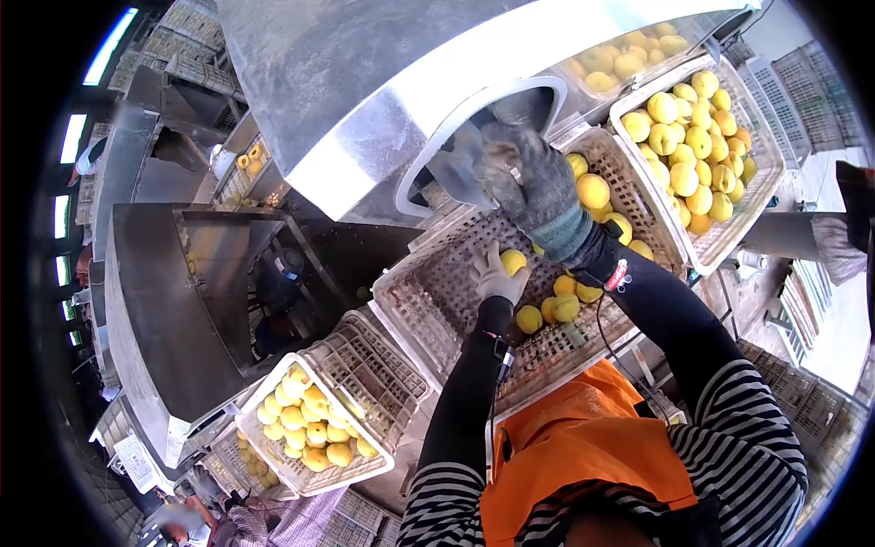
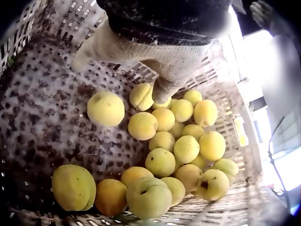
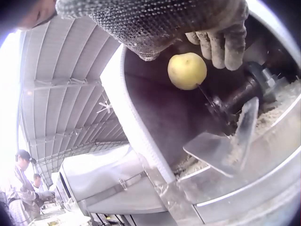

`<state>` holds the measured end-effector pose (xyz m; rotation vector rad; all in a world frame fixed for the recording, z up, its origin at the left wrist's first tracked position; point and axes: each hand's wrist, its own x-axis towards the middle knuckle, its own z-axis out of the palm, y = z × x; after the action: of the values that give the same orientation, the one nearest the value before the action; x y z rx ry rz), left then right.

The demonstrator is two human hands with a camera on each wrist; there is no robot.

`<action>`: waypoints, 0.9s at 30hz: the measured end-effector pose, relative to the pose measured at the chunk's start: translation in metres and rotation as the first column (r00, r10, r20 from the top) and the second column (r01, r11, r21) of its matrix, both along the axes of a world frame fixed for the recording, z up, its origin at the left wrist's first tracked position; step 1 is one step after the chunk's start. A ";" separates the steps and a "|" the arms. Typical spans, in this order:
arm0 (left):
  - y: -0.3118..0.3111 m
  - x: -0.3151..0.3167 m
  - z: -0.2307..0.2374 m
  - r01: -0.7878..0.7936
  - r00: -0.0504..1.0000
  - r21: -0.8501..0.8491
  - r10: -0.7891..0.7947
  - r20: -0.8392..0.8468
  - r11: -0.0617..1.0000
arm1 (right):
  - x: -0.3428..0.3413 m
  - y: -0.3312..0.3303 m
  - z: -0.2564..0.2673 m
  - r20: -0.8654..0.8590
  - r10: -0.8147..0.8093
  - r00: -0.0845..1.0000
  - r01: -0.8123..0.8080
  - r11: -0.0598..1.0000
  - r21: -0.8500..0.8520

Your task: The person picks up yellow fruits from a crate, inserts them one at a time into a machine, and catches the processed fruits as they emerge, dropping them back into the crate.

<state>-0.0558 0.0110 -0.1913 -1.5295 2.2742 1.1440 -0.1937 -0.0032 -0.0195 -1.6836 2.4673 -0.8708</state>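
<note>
My gloved left hand [image 1: 499, 275] is inside a plastic crate [image 1: 428, 305], fingers spread. A yellow peach [image 1: 513, 262] sits beside its thumb. In the left wrist view, the hand [image 2: 146, 54] reaches down with one fingertip at the peaches [image 2: 161, 101]; a single peach [image 2: 106, 108] lies apart on the crate floor. My gloved right hand [image 1: 510, 169] is at the opening of a metal machine. The right wrist view has its fingers [image 3: 233, 47] extended beside a yellow peach [image 3: 187, 70], which meets a thin metal point on a dark shaft [image 3: 240, 96]. Angled metal plates [image 3: 225, 146] sit below.
A full crate of peaches [image 1: 697, 150] stands at the right, next to a partly filled crate [image 1: 638, 187]. Another crate of peaches [image 1: 310, 428] lies tilted at lower left. A second metal machine [image 1: 173, 319] stands to the left. Other people [image 3: 23, 183] work farther off.
</note>
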 end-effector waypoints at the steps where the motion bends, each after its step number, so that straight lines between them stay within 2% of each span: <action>1: 0.005 -0.007 -0.016 0.119 0.988 0.014 -0.119 0.103 0.993 | 0.003 0.028 -0.012 0.096 0.052 0.994 -0.043 0.994 -0.101; 2: 0.009 -0.013 -0.032 0.112 0.989 0.029 -0.115 0.090 0.993 | 0.002 0.049 -0.027 0.187 0.112 0.976 -0.072 0.976 -0.206; 3: 0.014 -0.017 -0.049 0.221 0.969 -0.012 -0.218 0.116 0.975 | -0.002 0.066 -0.064 0.081 0.100 0.992 -0.106 0.992 0.074; 4: 0.021 -0.017 -0.070 0.333 0.934 -0.046 -0.323 0.152 0.942 | -0.001 0.078 -0.112 -0.018 0.111 0.994 -0.098 0.931 0.351; 5: 0.029 -0.016 -0.096 0.331 0.943 -0.185 -0.320 0.090 0.925 | 0.000 0.081 -0.149 -0.015 0.112 0.994 -0.099 0.925 0.366; 6: 0.030 -0.018 -0.103 0.327 0.945 -0.172 -0.317 0.086 0.929 | -0.001 0.082 -0.184 -0.046 0.083 0.996 -0.052 0.882 0.469; 7: 0.027 -0.018 -0.106 0.364 0.931 -0.231 -0.347 0.110 0.902 | -0.002 0.083 -0.221 -0.079 0.060 0.995 -0.005 0.828 0.561; 8: 0.025 -0.018 -0.109 0.402 0.915 -0.289 -0.377 0.139 0.869 | -0.001 0.086 -0.268 -0.073 0.064 0.995 -0.011 0.823 0.568; 9: 0.025 -0.018 -0.134 0.329 0.944 -0.335 -0.293 0.154 0.883 | -0.004 0.090 -0.319 -0.178 0.036 0.983 0.069 0.834 0.547; 10: 0.021 -0.020 -0.133 0.329 0.943 -0.332 -0.293 0.156 0.884 | -0.006 0.093 -0.351 -0.279 0.005 0.960 0.146 0.843 0.518; 11: 0.013 -0.020 -0.123 0.149 0.983 -0.228 -0.120 0.137 0.962 | 0.007 0.096 -0.363 -0.461 -0.083 0.883 0.396 0.659 0.640; 12: 0.004 -0.020 -0.109 -0.039 0.988 -0.120 0.056 0.141 0.992 | 0.000 0.095 -0.311 -0.282 0.023 0.959 0.193 0.675 0.712; 13: -0.005 -0.026 -0.084 -0.035 0.993 -0.067 0.042 0.106 0.997 | -0.007 0.092 -0.251 -0.058 0.113 0.992 -0.032 0.661 0.749; 14: -0.009 -0.030 -0.106 0.182 0.980 -0.226 -0.157 0.122 0.957 | -0.014 0.089 -0.190 0.177 0.170 0.969 -0.245 0.618 0.747; 15: -0.013 -0.041 -0.117 0.237 0.971 -0.291 -0.229 0.061 0.927 | -0.023 0.087 -0.173 0.288 -0.061 0.956 -0.204 0.570 0.796; 16: -0.017 -0.053 -0.119 0.282 0.953 -0.364 -0.303 0.000 0.888 | -0.031 0.091 -0.150 0.269 -0.065 0.961 -0.185 0.573 0.799; 17: -0.024 -0.073 -0.052 0.145 0.987 -0.057 -0.148 -0.061 0.988 | -0.036 0.101 -0.123 0.363 -0.025 0.932 -0.207 0.783 0.586; 18: -0.018 -0.083 -0.078 0.138 0.985 -0.158 -0.152 -0.079 0.978 | -0.039 0.110 -0.103 0.438 0.042 0.898 -0.201 0.924 0.324; 19: -0.012 -0.090 -0.103 0.140 0.986 -0.160 -0.152 -0.064 0.977 | -0.043 0.115 -0.091 0.423 0.026 0.906 -0.182 0.926 0.331; 20: -0.008 -0.095 -0.113 0.145 0.987 -0.161 -0.154 -0.043 0.976 | -0.045 0.122 -0.080 0.433 0.071 0.899 -0.193 0.950 0.245; 21: -0.010 -0.093 -0.066 0.082 0.996 -0.046 -0.084 -0.042 0.996 | -0.047 0.127 -0.071 0.441 0.120 0.889 -0.205 0.967 0.149; 22: -0.002 -0.087 -0.057 0.096 0.994 -0.052 -0.098 -0.043 0.994 | -0.046 0.131 -0.064 0.439 0.111 0.892 -0.191 0.971 0.144; 23: 0.008 -0.077 -0.048 -0.064 0.867 0.283 0.194 -0.459 0.957 | -0.043 0.134 -0.058 0.500 0.093 0.861 -0.135 0.990 0.049; 24: 0.014 -0.066 -0.031 -0.049 0.531 0.613 0.541 -0.653 0.789 | -0.039 0.135 -0.051 0.563 0.088 0.822 -0.075 0.996 -0.047; 26: 0.032 -0.038 0.021 0.008 0.412 0.548 0.496 -0.764 0.837 | -0.021 0.134 -0.037 0.579 0.068 0.812 -0.027 0.996 -0.080; 27: 0.035 -0.023 0.051 0.084 0.573 -0.251 -0.253 -0.779 0.964 | -0.010 0.130 -0.029 0.582 0.052 0.811 0.010 0.995 -0.102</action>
<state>-0.0784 0.0464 -0.1405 -0.8281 3.0783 1.8979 -0.2036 0.1267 -0.0482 -1.2021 2.0014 -1.2949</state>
